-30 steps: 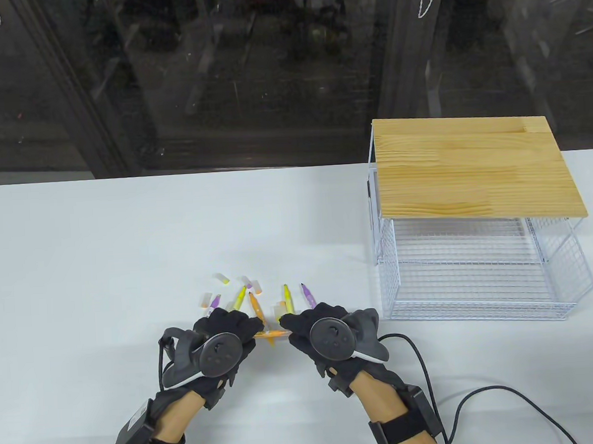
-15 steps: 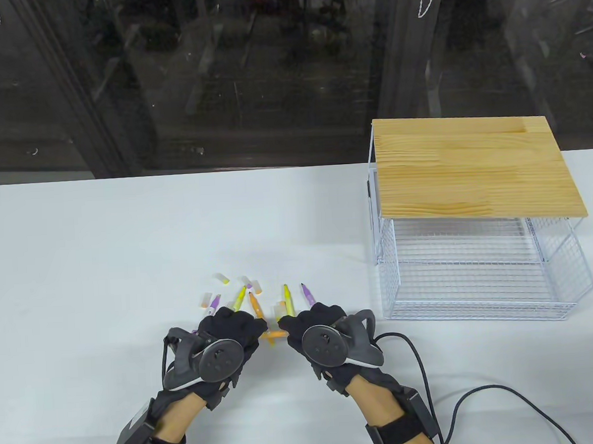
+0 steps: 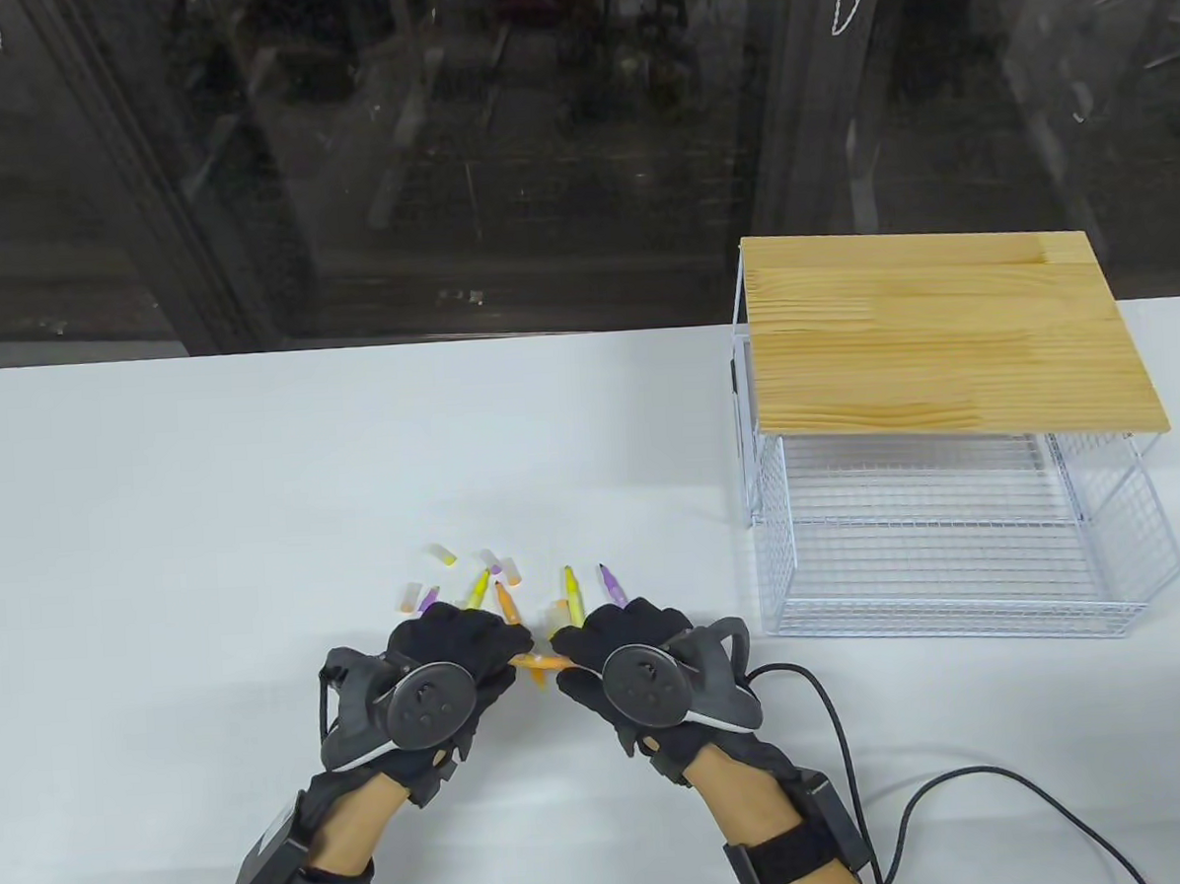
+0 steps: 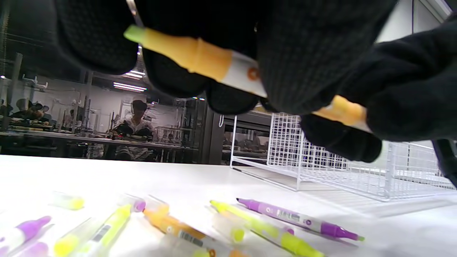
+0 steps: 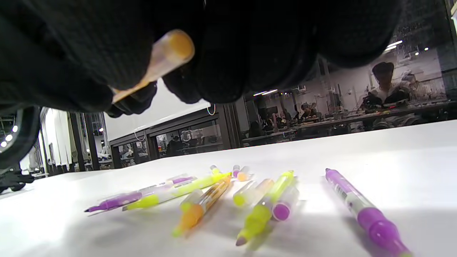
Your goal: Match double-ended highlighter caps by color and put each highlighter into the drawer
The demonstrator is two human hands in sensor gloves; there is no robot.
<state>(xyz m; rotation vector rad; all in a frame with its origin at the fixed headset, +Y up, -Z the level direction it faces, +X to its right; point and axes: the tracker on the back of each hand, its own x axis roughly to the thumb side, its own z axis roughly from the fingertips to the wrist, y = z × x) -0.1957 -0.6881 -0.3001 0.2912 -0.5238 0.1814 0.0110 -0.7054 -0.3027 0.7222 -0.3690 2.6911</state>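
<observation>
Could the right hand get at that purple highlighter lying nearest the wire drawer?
Probably yes, once freed: the purple highlighter lies bare on the table just beyond the right hand, but that hand now pinches a cap on the orange highlighter.

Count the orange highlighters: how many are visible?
2. Held orange highlighter: between left hand and right hand. Lying orange highlighter: on the table beyond them. Others may be hidden.

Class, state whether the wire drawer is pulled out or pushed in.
Pulled out: the wire drawer juts forward beyond the wooden top, and holds nothing.
</observation>
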